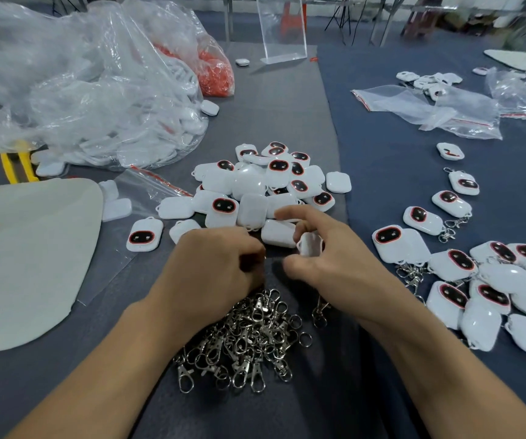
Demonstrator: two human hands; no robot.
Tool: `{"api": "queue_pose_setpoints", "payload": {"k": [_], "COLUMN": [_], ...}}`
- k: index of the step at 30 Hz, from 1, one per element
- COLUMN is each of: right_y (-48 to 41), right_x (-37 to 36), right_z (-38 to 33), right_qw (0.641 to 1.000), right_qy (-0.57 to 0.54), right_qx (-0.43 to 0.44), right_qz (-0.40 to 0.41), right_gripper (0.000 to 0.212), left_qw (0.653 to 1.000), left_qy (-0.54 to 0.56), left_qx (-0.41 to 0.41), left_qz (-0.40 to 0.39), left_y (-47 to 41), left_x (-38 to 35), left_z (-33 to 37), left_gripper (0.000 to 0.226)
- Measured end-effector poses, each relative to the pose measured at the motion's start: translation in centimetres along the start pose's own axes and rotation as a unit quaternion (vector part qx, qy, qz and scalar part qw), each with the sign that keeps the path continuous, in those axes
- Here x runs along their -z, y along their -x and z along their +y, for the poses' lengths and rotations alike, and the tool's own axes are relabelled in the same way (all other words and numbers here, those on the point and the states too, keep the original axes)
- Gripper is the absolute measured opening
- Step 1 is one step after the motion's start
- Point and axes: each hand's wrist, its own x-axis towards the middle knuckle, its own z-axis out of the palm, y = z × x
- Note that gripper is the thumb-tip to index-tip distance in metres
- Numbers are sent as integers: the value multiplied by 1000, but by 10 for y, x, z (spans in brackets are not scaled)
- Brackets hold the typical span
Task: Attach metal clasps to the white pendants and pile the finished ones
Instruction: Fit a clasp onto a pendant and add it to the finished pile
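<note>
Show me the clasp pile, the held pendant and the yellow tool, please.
clasp pile (242, 337): head view, middle of the heap.
held pendant (311, 245): head view, its visible white face.
yellow tool (27, 167): head view, one handle.

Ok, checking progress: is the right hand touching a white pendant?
Touching. The head view shows the right hand pinching a white pendant in its fingers.

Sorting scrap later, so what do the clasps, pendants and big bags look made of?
Clasps: likely polished or plated metal, silvery with bright glints. Pendants: probably moulded plastic, glossy white with soft highlights. Big bags: thin clear plastic film, crinkled and see-through.
</note>
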Motion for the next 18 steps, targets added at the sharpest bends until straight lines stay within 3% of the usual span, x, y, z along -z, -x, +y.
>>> {"api": "queue_pose_setpoints", "payload": {"k": [4,7,18], "right_y": [-2,-1,-2], "right_x": [-2,-2,0], "right_z": [5,5,4], "right_qw": [998,994,996], "right_qy": [38,80,-11], "right_qx": [17,40,31], "right_qz": [38,61,86], "right_gripper": [35,40,22], "left_qw": [997,993,983], "left_qy": [67,108,168], "left_qx": [28,51,44], "left_qz": [-19,-23,-58], "left_y": [-3,-4,-7], "left_x": [-4,-6,-5], "left_z": [-5,-7,-14], "left_gripper": [13,12,15]}}
